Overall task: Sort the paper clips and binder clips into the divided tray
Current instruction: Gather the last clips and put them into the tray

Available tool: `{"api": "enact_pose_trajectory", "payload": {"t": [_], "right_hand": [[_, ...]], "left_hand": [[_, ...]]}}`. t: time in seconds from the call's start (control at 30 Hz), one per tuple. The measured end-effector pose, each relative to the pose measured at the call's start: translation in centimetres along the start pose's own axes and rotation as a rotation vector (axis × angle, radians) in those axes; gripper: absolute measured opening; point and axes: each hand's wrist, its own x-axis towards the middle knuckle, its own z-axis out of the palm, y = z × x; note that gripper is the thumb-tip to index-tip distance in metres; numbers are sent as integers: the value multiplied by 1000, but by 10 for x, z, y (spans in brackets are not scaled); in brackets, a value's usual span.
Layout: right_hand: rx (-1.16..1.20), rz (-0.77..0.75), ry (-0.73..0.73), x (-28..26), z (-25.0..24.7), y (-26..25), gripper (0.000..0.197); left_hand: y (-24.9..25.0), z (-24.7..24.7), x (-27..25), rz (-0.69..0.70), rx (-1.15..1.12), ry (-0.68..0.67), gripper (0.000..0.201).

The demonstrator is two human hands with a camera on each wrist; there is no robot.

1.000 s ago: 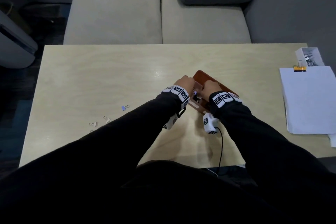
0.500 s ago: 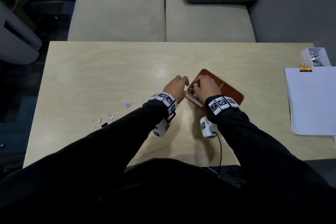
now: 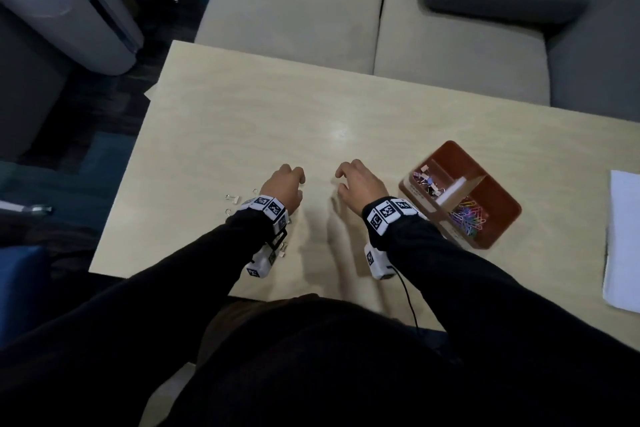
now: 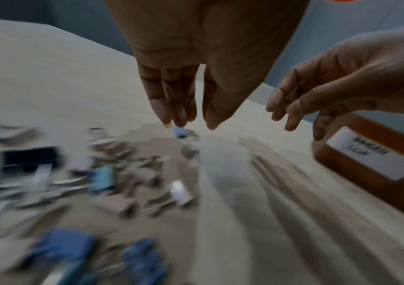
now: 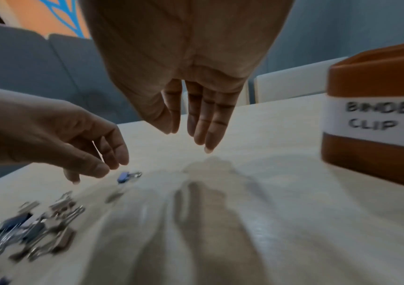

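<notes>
Head view: at the left, a loose pile of binder clips [image 3: 239, 204] lies on the table [image 3: 242, 121] near its left and near edges, largely hidden under the left wrist. The left hand [image 3: 282, 189] hangs over the table just right of the pile, fingers loosely curved, grasping nothing. The right hand [image 3: 360, 182] hangs beside it, apart from it, likewise relaxed and empty. To the right stands the divided tray [image 3: 498, 239], brown, angled to the table edge; its left compartment holds binder clips, its near right compartment holds coloured paper clips [image 3: 465, 217], and a pale divider [image 3: 460, 192] separates them. A white sheet of paper [image 3: 623, 243] lies at the right edge.

Left wrist view: shows what the head view hides, namely the pile itself, blurred, with blue, black and pale clips, and a single blue binder clip [image 4: 182, 133] lying directly under the left fingertips [image 4: 169, 113], which do not touch it.

Right wrist view: the same blue clip lies between the two hands, nearer the left one; the tray wall bears a white label [image 5: 376, 119] reading BINDER CLIP, not legible from the head.

Open room: bare tabletop spans the gap between the hands and the tray, and the whole far half of the table; the tray's near corner sits close to the near edge.
</notes>
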Motion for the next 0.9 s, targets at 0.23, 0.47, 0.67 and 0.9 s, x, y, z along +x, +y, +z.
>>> {"api": "enact_pose_trajectory", "payload": {"t": [0.23, 0.47, 0.67, 0.9], "right_hand": [[-108, -125, -154, 25, 43, -39, 44], [-320, -290, -217, 35, 72, -66, 35], [-338, -242, -278, 32, 74, -72, 37], [-197, -79, -230, 29, 76, -64, 33]], "left_hand": [[-61, 3, -25, -91, 34, 31, 33], [-67, 13, -36, 15, -23, 5, 24], [-67, 10, -31, -83, -26, -43, 21], [-70, 14, -31, -43, -144, 7, 22]]}}
